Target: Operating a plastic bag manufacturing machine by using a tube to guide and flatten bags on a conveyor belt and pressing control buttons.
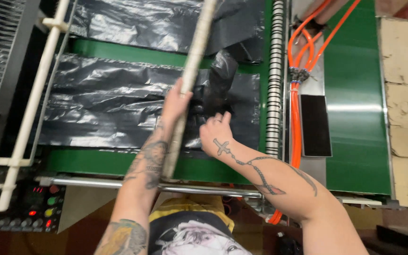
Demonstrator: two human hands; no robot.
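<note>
Hands first: we see our left hand (175, 101) at the centre of the frame, its fingers wrapped shut around a pale rod (192, 71) that slants from the top middle down toward the lower centre. Our right hand (216, 132), just to its right, rests on a bunched fold of black plastic film (114, 101); its fingers look curled into the crumpled sheet, though we cannot tell whether they pinch it or only press it.

As for progress, we judge the work to be midway. Film already lies spread and mostly flat across the green machine bed (355, 94) in the left half of the frame, with a second sheet above it near the top edge. What remains untidy is the puckered part under our fingers, right beside the rod, which is not yet smoothed.

Packages and paper labels we do not see. Nearest to a sign is the control panel (38, 208) at the lower left, a dark box with red and green round lights. A black rectangular pad (315, 125) sits right of centre, beside orange hoses (296, 108) and a ribbed white roller (275, 75).
</note>
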